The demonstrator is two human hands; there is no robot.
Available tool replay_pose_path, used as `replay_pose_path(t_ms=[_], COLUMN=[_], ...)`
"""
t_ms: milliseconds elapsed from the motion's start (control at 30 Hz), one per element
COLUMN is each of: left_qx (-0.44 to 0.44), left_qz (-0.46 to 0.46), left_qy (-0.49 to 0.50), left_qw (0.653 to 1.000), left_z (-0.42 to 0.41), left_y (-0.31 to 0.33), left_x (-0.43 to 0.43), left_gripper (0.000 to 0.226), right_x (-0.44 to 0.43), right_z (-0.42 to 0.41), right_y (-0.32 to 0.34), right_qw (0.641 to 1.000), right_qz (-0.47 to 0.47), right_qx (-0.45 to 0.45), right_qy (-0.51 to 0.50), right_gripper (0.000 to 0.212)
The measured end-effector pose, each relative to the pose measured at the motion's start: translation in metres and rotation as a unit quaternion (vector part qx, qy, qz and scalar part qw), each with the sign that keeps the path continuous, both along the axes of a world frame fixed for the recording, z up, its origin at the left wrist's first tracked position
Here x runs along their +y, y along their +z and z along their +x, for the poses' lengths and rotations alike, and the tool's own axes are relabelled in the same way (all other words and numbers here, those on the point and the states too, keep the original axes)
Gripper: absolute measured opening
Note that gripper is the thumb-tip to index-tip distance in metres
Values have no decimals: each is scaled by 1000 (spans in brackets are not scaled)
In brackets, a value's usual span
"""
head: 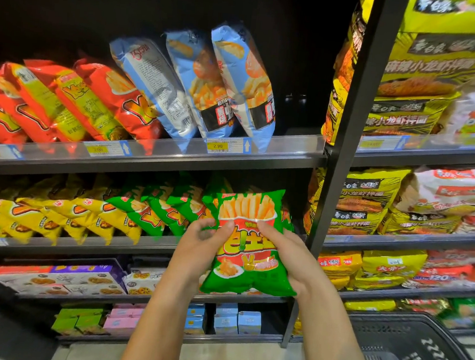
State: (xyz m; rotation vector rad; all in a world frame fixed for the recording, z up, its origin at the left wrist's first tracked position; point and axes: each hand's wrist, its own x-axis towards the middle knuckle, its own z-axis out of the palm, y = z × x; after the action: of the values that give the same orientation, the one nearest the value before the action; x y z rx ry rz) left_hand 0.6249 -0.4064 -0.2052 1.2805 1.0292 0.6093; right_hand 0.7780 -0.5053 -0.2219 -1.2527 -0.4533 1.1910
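I hold a green snack bag (246,278) printed with fries in front of the second shelf. My left hand (199,245) grips its left edge, thumb on the front. My right hand (284,250) grips its right edge, thumb pressed on the front near the middle. The bag stands upright, its face toward me. Behind it, more green bags (156,210) of the same kind lean in a row on the shelf.
Yellow bags (55,218) fill the shelf to the left. Red bags (74,99) and blue bags (224,84) stand on the shelf above. A dark upright post (345,149) divides off noodle packs on the right. A black shopping basket (416,356) sits at lower right.
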Motion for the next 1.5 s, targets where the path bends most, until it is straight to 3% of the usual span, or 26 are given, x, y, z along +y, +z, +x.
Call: replay_pose_path(t_ms=[133, 300, 467, 533, 600, 700, 800, 867, 933, 1033, 1200, 1500], left_qx=[25, -22, -52, -68, -90, -121, -140, -148, -147, -139, -129, -70], left_qz=[131, 67, 46, 14, -29, -74, -116, -141, -147, -139, -91, -41], left_qy=[22, -73, -63, -36, -32, -42, -50, -53, -63, -88, -88, -45], left_qw=[991, 995, 996, 997, 995, 989, 982, 977, 976, 976, 984, 996], left_z=[-3, 3, -4, -5, -7, -12, -13, -11, -9, -6, -1, 7], left_y=[0, 8, 4, 2, -2, -3, -7, -12, -18, -23, -23, -33], left_x=[1, -13, -4, -2, 2, 6, 8, 11, 16, 22, 25, 37], left_gripper=[41, 24, 82, 91, 77, 44, 47, 53, 59, 61, 52, 33], right_x=[7, 16, 13, 12, 12, 10, 11, 11, 9, 9, 19, 38], right_z=[-10, -24, -18, -16, -11, -3, 3, 6, 6, 8, 16, 24], right_y=[-3, 5, 11, 10, 8, 4, 0, -4, -5, -10, -22, -40], right_qw=[995, 979, 980, 982, 980, 980, 984, 993, 994, 992, 995, 995], right_qz=[25, 56, 55, 58, 72, 87, 65, 65, 94, 104, 81, 60], right_qx=[-88, -195, -191, -180, -183, -176, -160, -94, -38, -40, -54, -73], right_qy=[-49, -29, 4, 2, -7, -33, -41, -4, 47, 59, 0, 11], right_gripper=[38, 44, 41, 32, 26, 35, 48, 61, 52, 38, 39, 45])
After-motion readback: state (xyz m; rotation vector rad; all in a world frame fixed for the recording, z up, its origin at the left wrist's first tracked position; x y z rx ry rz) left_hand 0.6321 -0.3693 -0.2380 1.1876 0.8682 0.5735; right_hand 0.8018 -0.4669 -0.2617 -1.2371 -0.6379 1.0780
